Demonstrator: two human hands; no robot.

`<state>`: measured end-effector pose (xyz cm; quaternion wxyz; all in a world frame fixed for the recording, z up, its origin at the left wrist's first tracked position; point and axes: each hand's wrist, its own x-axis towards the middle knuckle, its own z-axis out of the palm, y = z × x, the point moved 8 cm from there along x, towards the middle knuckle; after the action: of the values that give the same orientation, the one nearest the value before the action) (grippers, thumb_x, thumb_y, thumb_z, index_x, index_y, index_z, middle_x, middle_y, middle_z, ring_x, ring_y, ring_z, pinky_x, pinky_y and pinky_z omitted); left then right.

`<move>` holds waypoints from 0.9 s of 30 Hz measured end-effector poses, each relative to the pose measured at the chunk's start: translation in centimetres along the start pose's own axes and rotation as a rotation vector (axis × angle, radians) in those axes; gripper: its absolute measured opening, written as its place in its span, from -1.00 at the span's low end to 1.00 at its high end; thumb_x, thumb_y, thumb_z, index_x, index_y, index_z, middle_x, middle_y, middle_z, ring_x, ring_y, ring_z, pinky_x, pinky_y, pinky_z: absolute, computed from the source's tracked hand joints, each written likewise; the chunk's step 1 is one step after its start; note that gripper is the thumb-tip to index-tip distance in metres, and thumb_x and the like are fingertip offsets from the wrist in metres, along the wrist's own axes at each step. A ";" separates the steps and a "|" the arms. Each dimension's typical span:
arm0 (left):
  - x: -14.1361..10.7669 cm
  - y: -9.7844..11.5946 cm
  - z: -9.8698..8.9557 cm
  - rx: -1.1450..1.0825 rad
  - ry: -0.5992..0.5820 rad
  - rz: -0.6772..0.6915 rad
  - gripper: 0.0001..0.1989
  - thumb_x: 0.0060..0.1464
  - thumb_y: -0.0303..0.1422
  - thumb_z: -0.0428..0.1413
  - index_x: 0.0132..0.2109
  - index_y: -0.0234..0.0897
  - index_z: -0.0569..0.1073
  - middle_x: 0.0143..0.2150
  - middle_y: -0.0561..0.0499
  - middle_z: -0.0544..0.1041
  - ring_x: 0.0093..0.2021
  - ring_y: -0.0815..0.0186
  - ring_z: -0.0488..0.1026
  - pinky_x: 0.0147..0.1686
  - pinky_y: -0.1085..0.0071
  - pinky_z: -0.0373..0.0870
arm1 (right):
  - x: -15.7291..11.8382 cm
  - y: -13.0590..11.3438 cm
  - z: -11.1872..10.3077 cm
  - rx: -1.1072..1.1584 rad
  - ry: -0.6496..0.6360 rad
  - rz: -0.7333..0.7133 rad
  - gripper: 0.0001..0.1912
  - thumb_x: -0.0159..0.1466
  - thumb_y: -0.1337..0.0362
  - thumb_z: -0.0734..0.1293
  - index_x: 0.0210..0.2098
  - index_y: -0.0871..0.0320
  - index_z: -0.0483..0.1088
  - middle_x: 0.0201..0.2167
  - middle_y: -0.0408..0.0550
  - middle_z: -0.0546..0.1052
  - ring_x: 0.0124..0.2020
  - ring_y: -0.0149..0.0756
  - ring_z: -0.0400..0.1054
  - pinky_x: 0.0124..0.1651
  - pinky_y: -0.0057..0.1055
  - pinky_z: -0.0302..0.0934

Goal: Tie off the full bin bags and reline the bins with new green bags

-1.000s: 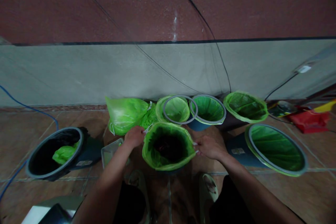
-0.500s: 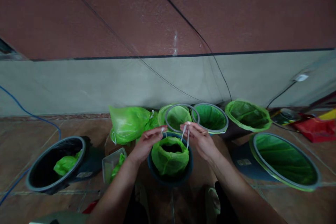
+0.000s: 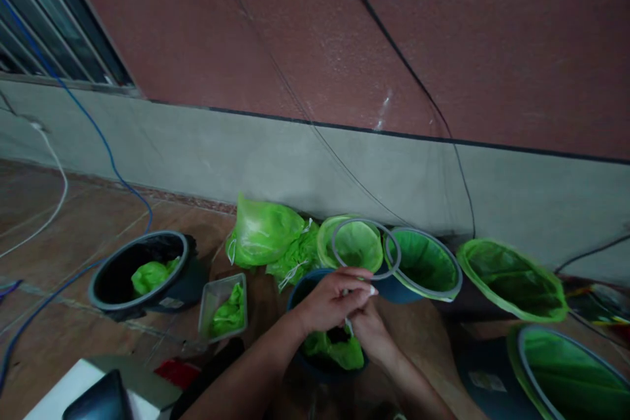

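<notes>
My left hand (image 3: 335, 302) and my right hand (image 3: 370, 333) meet above a dark blue bin (image 3: 301, 285), their fingers closed and overlapping. A short piece of white drawstring (image 3: 349, 326) shows below them, running down to a green mesh bag (image 3: 347, 353) inside the bin. The left hand lies over the right and hides most of the right fingers and the string. Inside the bag's mouth it looks dark, and its contents cannot be made out.
Left stand a black-lined bin (image 3: 98, 302) and a clear tub (image 3: 203, 315) holding green mesh. A filled green bag (image 3: 268, 230) leans by the wall. Rightward are several green-lined bins (image 3: 512, 275) and a loose grey ring (image 3: 398, 256). A phone (image 3: 98, 400) lies on a white box (image 3: 59, 394).
My hands, apart with a drawstring in each, have come together over the bin. The bag's mouth has sunk lower. My view has turned left.
</notes>
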<state>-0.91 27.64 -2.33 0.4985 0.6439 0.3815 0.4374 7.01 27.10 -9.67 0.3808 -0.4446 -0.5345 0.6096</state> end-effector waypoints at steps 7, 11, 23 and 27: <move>-0.4 -6.6 -1.3 0.093 0.204 -0.234 -0.69 0.24 -0.23 -0.11 -0.13 -0.24 0.48 -0.12 -0.06 0.58 -0.08 0.25 0.49 0.03 0.32 0.36 | 0.4 -1.8 -2.2 0.225 0.090 0.032 -0.55 0.18 -0.01 0.40 -0.05 0.14 0.41 -0.60 -0.26 0.35 -0.60 -0.48 0.11 -0.49 -0.47 0.03; -1.2 -7.2 2.1 0.158 -0.122 -0.238 -0.71 0.21 -0.23 -0.09 -0.24 -0.22 0.50 -0.23 -0.02 0.59 -0.19 0.27 0.49 -0.09 0.38 0.36 | 0.5 -2.3 -3.3 0.361 0.138 0.051 -0.53 0.16 0.02 0.44 -0.01 0.12 0.42 -0.63 -0.29 0.30 -0.62 -0.51 0.04 -0.49 -0.47 0.05; -1.3 -9.3 -1.3 0.137 0.295 -0.416 -0.70 0.13 -0.27 -0.09 -0.40 -0.24 0.48 -0.46 -0.01 0.55 -0.44 0.30 0.42 -0.34 0.37 0.32 | 0.5 -2.7 -7.8 0.380 0.410 0.033 -0.34 -0.13 0.16 0.60 -0.03 0.04 0.43 -0.40 -0.25 0.49 -0.60 -0.55 0.12 -0.50 -0.50 0.09; -2.2 -10.1 -4.0 -0.043 0.570 -0.474 -0.72 0.07 -0.25 -0.04 -0.44 -0.26 0.48 -0.47 -0.01 0.55 -0.37 0.30 0.45 -0.24 0.35 0.35 | 0.6 -0.9 -9.9 0.157 0.462 0.123 -0.44 -0.18 0.09 0.57 -0.20 0.14 0.50 -0.53 -0.24 0.46 -0.60 -0.45 0.20 -0.50 -0.43 0.14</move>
<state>-5.91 28.99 -12.11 0.4730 0.3794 0.6342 0.4797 16.21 30.86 -9.22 0.4886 -0.5729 -0.3560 0.5535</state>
